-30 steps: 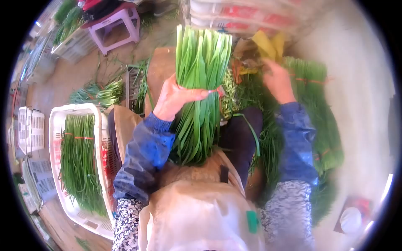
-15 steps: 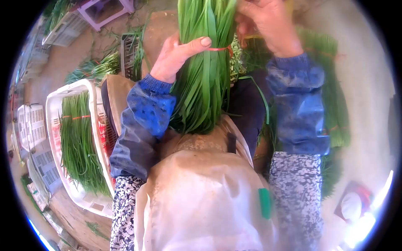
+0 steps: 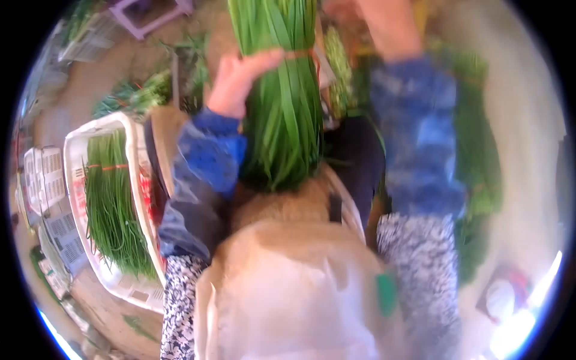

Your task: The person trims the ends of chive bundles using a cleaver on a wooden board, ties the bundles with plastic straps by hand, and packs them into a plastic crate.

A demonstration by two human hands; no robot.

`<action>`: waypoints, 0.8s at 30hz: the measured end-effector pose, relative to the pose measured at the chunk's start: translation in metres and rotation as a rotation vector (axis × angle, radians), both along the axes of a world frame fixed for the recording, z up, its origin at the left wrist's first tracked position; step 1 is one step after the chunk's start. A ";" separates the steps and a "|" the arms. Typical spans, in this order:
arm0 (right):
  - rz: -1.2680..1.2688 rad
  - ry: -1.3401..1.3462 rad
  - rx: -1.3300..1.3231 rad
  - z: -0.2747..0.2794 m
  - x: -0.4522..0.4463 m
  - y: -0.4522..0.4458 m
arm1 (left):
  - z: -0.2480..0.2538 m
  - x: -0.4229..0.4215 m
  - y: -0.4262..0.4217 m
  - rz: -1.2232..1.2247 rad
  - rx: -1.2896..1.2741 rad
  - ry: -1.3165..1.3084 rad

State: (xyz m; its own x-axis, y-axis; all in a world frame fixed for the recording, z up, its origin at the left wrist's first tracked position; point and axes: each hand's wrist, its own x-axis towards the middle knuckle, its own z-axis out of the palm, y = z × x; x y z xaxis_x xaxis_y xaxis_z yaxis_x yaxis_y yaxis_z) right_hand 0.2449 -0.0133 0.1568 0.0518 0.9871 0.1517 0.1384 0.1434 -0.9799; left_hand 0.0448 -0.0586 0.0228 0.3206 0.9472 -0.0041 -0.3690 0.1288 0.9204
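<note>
A thick bunch of long green leafy stalks [image 3: 282,120] stands upright over my lap, its cut top beyond the upper edge of the view. Around it runs an orange-red band [image 3: 299,54]. My left hand [image 3: 237,81] is wrapped round the bunch from the left, with the thumb lying across the front at the band. At the top, just right of the bunch, is my right hand [image 3: 384,24]; it is blurred by motion, and its fingers are smeared, so what they hold, if anything, cannot be made out.
A white crate [image 3: 75,180] on the left holds a banded green bunch [image 3: 114,210]. More banded greens [image 3: 477,138] lie at the right. Loose greens [image 3: 147,93] are on the floor at the upper left, below a purple stool [image 3: 144,18]. An apron [image 3: 288,288] covers my lap.
Over the last second the bunch and my left hand rose in view. My right hand moved from the yellow material up beside the bunch, then slightly left. The bunch has since shifted left and tilted.
</note>
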 end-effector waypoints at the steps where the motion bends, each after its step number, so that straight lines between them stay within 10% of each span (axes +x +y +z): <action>1: -0.111 -0.042 0.087 0.003 -0.003 -0.010 | 0.010 -0.007 0.015 0.052 0.061 0.011; 8: -0.007 -0.636 0.370 -0.027 -0.047 -0.034 | 0.048 0.004 0.008 0.128 -0.109 -0.130; 24: 0.070 -0.588 0.197 -0.041 -0.063 -0.012 | 0.013 -0.008 0.019 0.054 -0.049 -0.079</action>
